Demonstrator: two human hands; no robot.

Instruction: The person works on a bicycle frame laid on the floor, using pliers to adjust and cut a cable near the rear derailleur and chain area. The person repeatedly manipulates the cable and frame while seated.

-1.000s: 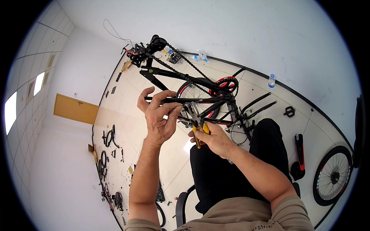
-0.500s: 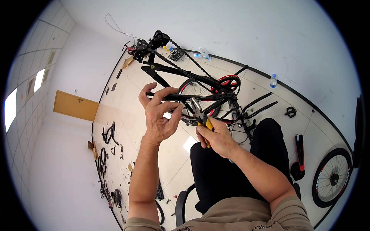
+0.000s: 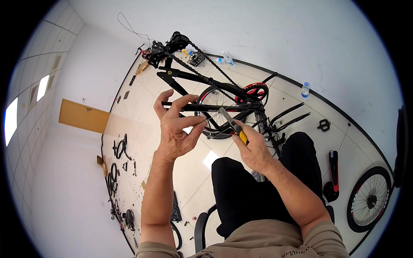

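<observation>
A black bicycle frame (image 3: pixel 223 108) stands in front of me, one of its tubes passing at the fingers of my left hand (image 3: pixel 177 133). The thumb and a finger of that hand are pinched together just below this tube; whatever sits between them is too small to make out. My right hand (image 3: pixel 257 151) is closed around pliers (image 3: pixel 234 124) with yellow and black handles. The metal jaws point up and left, a short way right of the left fingertips. A chain (image 3: pixel 219 74) runs from the rear derailleur (image 3: pixel 177 42) to the red and black crankset (image 3: pixel 257 92).
At the right lie a wheel (image 3: pixel 371 198), a red and black part (image 3: pixel 334 174) and a pedal (image 3: pixel 324 125). A water bottle (image 3: pixel 305 90) stands along the wall. Several loose parts, including a black curved part (image 3: pixel 122 148), are scattered over the left floor.
The pliers have moved slightly right and down, away from the left fingertips, and turned in my right hand; their jaws look closer together. My left hand keeps its pinch, almost unmoved.
</observation>
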